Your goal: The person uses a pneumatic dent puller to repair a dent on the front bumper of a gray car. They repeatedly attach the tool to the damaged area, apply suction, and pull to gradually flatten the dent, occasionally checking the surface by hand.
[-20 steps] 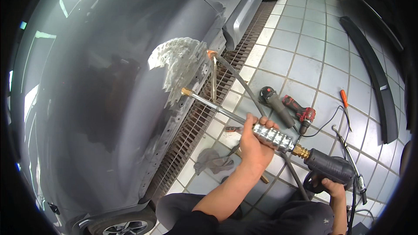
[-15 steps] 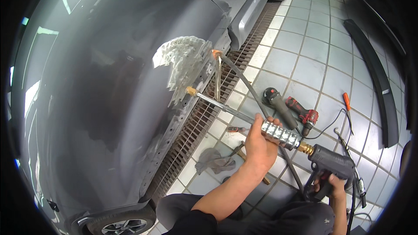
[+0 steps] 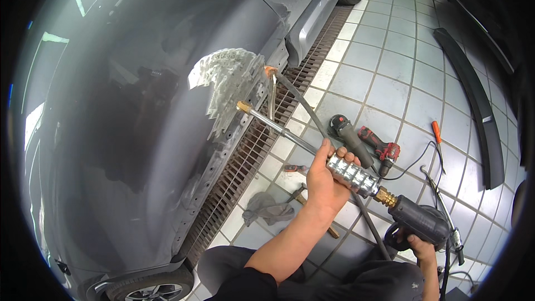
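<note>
Car bodywork [image 3: 181, 128], dark grey, is filling the left, its scuffed patch [image 3: 231, 78] showing beside the brass tip [image 3: 243, 106] of a long gun-shaped tool [image 3: 348, 171], contact being unclear. Rightward, the left hand [image 3: 327, 187] is grasping the tool's ribbed metal sleeve [image 3: 356, 177], while a grinder [image 3: 351, 137] and a red-and-black drill [image 3: 380, 147] are lying on the tiled floor [image 3: 351, 75] beyond. Farther right, the right hand [image 3: 422, 247] is clasping the tool's black handle [image 3: 421, 220].

From mid-view, the car [image 3: 139, 150] sits at 9 o'clock, floor grate [image 3: 239, 170] along its edge. Grinder [image 3: 353, 145] and drill [image 3: 385, 150] lie side by side near 3, rag [image 3: 265, 210] around 6.
</note>
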A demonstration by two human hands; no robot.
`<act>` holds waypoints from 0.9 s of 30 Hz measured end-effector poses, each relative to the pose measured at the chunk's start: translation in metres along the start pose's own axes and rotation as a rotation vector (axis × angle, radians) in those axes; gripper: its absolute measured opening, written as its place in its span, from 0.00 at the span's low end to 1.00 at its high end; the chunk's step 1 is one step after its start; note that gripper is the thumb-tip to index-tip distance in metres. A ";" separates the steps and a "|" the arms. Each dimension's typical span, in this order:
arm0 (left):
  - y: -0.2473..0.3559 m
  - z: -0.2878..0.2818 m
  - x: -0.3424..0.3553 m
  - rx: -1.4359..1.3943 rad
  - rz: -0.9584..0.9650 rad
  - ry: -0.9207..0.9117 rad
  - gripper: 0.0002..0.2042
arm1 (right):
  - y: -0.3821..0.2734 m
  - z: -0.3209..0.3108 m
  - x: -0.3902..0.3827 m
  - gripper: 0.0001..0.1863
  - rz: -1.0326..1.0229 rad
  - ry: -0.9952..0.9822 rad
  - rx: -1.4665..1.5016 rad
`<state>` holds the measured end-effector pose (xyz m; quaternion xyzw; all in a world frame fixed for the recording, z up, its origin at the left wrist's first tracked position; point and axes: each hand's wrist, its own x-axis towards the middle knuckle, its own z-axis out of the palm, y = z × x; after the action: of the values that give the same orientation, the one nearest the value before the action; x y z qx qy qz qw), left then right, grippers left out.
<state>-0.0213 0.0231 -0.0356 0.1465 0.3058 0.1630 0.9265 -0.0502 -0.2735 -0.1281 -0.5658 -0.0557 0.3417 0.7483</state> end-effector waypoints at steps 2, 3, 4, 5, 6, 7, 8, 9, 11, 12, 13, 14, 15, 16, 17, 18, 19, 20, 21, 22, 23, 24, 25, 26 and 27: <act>0.003 0.003 -0.002 0.001 -0.003 0.009 0.13 | -0.003 0.001 0.000 0.32 0.013 -0.002 -0.003; 0.004 0.005 -0.002 -0.002 -0.008 0.017 0.14 | -0.004 0.000 0.000 0.32 0.016 -0.010 -0.013; 0.005 0.005 -0.003 -0.004 -0.013 0.024 0.14 | -0.006 0.000 0.000 0.32 0.019 -0.019 -0.023; 0.006 0.005 -0.001 -0.007 -0.013 0.016 0.14 | -0.007 0.000 0.000 0.32 0.013 -0.016 -0.021; 0.009 0.005 0.000 -0.010 -0.012 0.008 0.15 | -0.009 0.000 -0.001 0.32 0.006 -0.012 -0.020; 0.013 0.005 0.002 -0.014 -0.011 0.000 0.15 | -0.010 0.001 -0.001 0.32 0.000 -0.009 -0.018; 0.020 0.005 0.007 -0.012 0.010 -0.008 0.15 | -0.010 0.001 -0.003 0.31 -0.003 -0.005 -0.019; 0.029 0.004 0.014 -0.009 0.032 -0.019 0.15 | -0.011 0.000 -0.003 0.31 -0.009 -0.003 -0.017; 0.037 0.009 0.018 0.008 0.085 -0.011 0.14 | -0.011 -0.001 -0.003 0.31 -0.015 -0.006 -0.021; 0.028 0.009 0.011 -0.014 0.061 -0.017 0.14 | -0.010 -0.001 -0.001 0.31 -0.013 -0.019 -0.026; 0.008 0.009 -0.001 -0.036 0.038 -0.022 0.13 | -0.010 -0.001 0.001 0.31 -0.011 -0.032 -0.031; -0.005 0.008 -0.007 -0.059 0.012 -0.026 0.13 | -0.009 -0.001 0.002 0.31 0.006 -0.040 -0.046; -0.004 0.000 -0.002 -0.100 0.037 -0.050 0.11 | -0.008 -0.003 0.002 0.31 0.024 -0.050 -0.061; -0.004 -0.002 -0.001 -0.094 0.025 -0.042 0.11 | -0.007 -0.003 0.003 0.31 0.042 -0.061 -0.076; -0.003 -0.002 -0.001 -0.088 0.007 -0.039 0.11 | -0.006 -0.002 0.004 0.32 0.018 -0.057 -0.043; -0.004 -0.002 0.000 -0.083 -0.011 -0.035 0.11 | -0.004 0.001 0.005 0.32 -0.006 -0.055 -0.009; -0.005 -0.001 -0.002 -0.079 -0.006 0.031 0.11 | -0.003 0.003 0.007 0.32 -0.030 -0.053 0.026; -0.006 0.001 -0.002 -0.029 0.012 0.051 0.11 | -0.001 0.006 0.011 0.32 -0.067 -0.046 0.067; -0.007 0.004 -0.001 0.021 0.029 0.071 0.11 | -0.004 0.010 0.009 0.32 0.009 0.014 0.212; -0.008 0.005 0.001 0.072 0.046 0.090 0.11 | -0.010 0.015 0.007 0.32 0.084 0.075 0.358; -0.006 0.001 0.005 0.045 0.028 0.033 0.10 | -0.020 0.019 0.009 0.33 0.108 0.130 0.374; -0.006 -0.001 0.005 0.018 0.001 0.021 0.10 | -0.017 0.016 0.009 0.33 0.062 0.098 0.292; -0.005 -0.002 0.004 -0.008 -0.026 0.008 0.09 | -0.009 0.008 0.008 0.33 0.016 0.066 0.210; -0.005 -0.004 0.004 -0.030 -0.054 -0.004 0.09 | -0.002 0.003 0.008 0.33 -0.028 0.037 0.132; -0.005 -0.003 0.002 -0.028 -0.062 -0.024 0.09 | 0.002 0.001 0.005 0.34 -0.068 0.026 0.092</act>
<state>-0.0207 0.0199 -0.0412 0.1261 0.2966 0.1367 0.9367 -0.0475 -0.2699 -0.1313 -0.5330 -0.0493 0.3108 0.7854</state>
